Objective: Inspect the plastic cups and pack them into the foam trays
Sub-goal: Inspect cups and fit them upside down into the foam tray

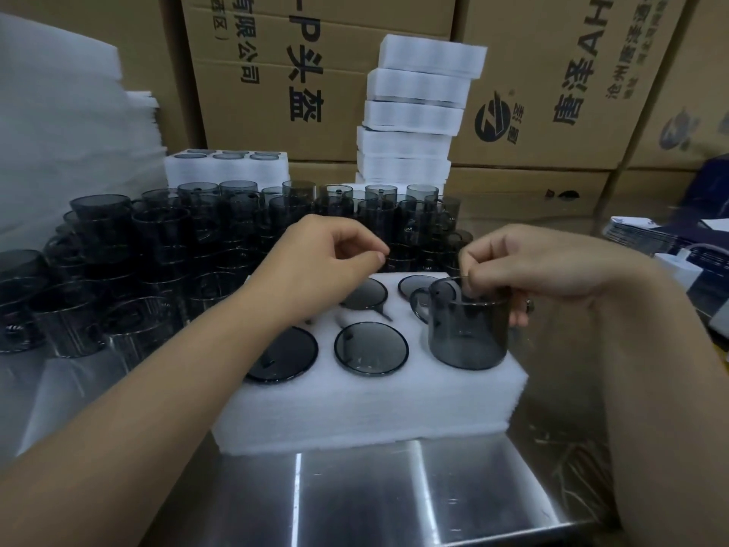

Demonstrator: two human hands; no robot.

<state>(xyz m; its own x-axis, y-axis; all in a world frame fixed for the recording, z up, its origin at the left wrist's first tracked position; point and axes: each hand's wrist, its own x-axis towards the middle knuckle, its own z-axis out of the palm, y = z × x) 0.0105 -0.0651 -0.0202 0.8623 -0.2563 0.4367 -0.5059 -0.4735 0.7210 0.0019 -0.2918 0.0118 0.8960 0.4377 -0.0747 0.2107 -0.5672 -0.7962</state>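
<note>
Seating cup in front-right pocket of foam tray, axis vertical, handle to left. R hand pinches rim from above, so push likely goes straight down. L hand hovers over back row, fingers curled, nothing seen in them.

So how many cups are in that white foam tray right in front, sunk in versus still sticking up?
Sunk cups in the foam tray: 4
Raised cup, pinched at its rim by the right hand: 1
Total: 5 in sight; the left hand covers the tray's back left corner.
</note>
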